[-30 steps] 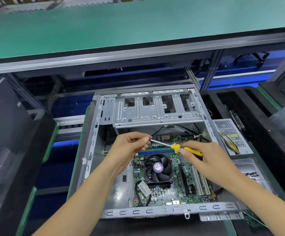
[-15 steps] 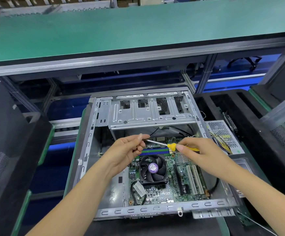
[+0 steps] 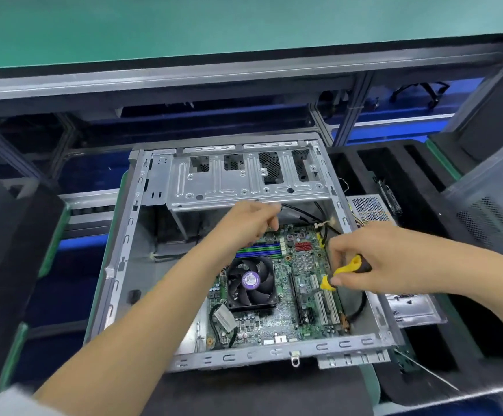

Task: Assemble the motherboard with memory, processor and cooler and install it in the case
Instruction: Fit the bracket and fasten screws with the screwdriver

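Gripping screwdriver (image 3: pixel 347 270) — right fingers (image 3: pixel 338 280) around handle

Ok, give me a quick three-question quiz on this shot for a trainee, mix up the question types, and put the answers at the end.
1. True or false: the right hand holds the yellow and black screwdriver with its tip pointing down at the motherboard.
2. Which part sits left of the white expansion slots? A) cooler fan B) power supply C) hard drive
3. Fill in: the motherboard lies inside the metal ____.

Key: 1 true. 2 A. 3 case. The left hand is up near the drive cage, blurred, so what it holds cannot be told.
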